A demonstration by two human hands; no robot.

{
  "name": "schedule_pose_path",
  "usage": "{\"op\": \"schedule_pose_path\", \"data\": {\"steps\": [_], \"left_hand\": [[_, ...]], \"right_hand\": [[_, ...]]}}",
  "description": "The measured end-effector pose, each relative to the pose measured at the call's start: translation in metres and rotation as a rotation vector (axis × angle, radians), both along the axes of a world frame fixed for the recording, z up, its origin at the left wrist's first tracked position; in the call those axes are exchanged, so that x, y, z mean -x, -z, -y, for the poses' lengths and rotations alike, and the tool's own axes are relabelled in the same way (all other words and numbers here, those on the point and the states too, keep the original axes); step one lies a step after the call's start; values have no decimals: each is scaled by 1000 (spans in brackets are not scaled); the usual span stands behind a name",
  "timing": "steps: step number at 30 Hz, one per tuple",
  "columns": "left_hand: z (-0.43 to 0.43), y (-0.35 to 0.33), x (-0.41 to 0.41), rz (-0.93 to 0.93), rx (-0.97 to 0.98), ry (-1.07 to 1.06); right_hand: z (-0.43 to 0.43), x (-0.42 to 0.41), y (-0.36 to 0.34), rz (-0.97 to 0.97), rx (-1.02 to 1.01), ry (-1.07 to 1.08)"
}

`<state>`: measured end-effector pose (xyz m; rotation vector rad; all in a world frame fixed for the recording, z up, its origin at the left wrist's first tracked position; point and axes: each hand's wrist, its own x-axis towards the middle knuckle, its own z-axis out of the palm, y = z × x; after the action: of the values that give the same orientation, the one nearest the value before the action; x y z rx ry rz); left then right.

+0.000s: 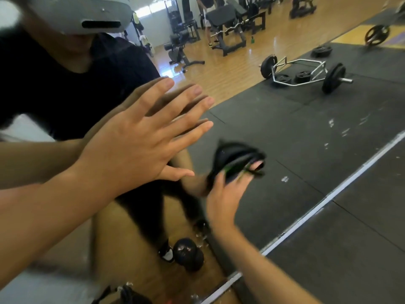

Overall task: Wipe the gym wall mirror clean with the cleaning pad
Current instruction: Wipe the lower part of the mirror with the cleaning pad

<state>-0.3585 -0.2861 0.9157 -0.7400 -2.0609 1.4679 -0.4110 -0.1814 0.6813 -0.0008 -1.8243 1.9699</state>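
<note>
— How many hands are on the mirror (285, 132), and how many pads?

— Two hands, one cleaning pad (235, 160). On the left side of the glass the left hand (135, 141) lies flat, fingers straight and spread apart, meeting its own reflection; it holds nothing.

— And further right?

— Toward the mirror's lower middle, the right hand (225, 194) presses the dark pad against the glass. Its fingers are fairly straight, a thumb tip shows at the pad's right edge, but blur hides how tightly it grips.

— Anything else to count?

— One dark kettlebell (188, 253) near the mirror's bottom edge, and, reflected toward the upper right, one trap bar (306, 73) carrying two plates on black matting.
</note>
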Motion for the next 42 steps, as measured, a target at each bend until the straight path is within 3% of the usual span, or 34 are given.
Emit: {"op": "schedule_pose_path", "data": {"steps": [2,4,6,10,13,15,18,22,24,27,29,31,32,36,40,42], "left_hand": [[0,1,0,-3,19,-12],[0,0,1,-6,29,-19],[0,1,0,-12,34,-18],[-2,0,1,0,-13,7],[2,1,1,-17,-24,32],[2,1,0,-10,-37,37],[0,1,1,-11,-38,32],[0,1,2,-16,-59,50],[0,1,3,-23,-56,50],[1,2,2,-28,-37,43],[1,2,2,-24,-45,54],[2,1,1,-18,-66,55],[2,1,0,-18,-73,54],[0,2,-1,-24,-57,24],[1,3,-1,-35,-75,15],[1,3,-1,-30,-74,23]], "right_hand": [[-37,67,-41,100,109,163],[-58,98,-68,134,83,184],[-45,82,-72,23,-9,193],[25,-34,3,-167,-237,-20],[40,-91,90,-99,-450,-154],[32,-79,102,119,-252,-182],[-5,-1,83,329,-51,-49],[-90,133,32,369,18,131],[-95,146,2,297,-12,181],[-35,69,-9,75,-103,135],[12,-18,19,-80,-253,-42],[35,-79,50,-104,-440,-174],[37,-87,59,-64,-426,-200],[-5,-6,18,197,0,-73],[-96,129,3,300,-3,48],[-112,152,8,336,-9,57]]}}
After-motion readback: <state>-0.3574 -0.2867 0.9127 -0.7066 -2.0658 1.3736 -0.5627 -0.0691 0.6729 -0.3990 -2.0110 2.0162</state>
